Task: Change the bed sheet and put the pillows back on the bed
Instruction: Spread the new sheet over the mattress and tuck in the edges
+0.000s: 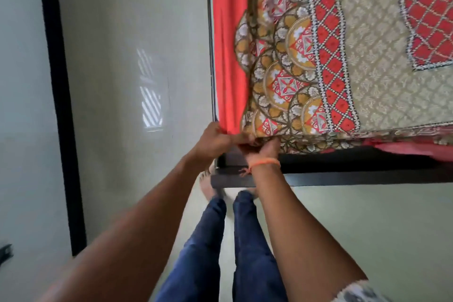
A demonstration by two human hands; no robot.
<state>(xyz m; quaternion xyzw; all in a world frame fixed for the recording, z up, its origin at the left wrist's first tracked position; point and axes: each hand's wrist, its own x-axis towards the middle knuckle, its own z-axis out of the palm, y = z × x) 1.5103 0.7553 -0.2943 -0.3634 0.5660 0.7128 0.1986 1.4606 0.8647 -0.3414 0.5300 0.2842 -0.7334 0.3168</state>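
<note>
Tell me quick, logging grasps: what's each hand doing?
Left hand: grips the sheet at the bed corner.
Right hand: fingers curled on the sheet's edge, under the corner.

One patterned bed sheet (pixel 343 56), one bed frame (pixel 367 176), two hands, two bare feet, one orange wristband (pixel 266 163).

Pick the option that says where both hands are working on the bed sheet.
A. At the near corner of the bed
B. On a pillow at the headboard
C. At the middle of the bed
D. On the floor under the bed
A: the left hand and right hand meet on the patterned bed sheet where it folds over the near corner of the dark bed frame.
</note>
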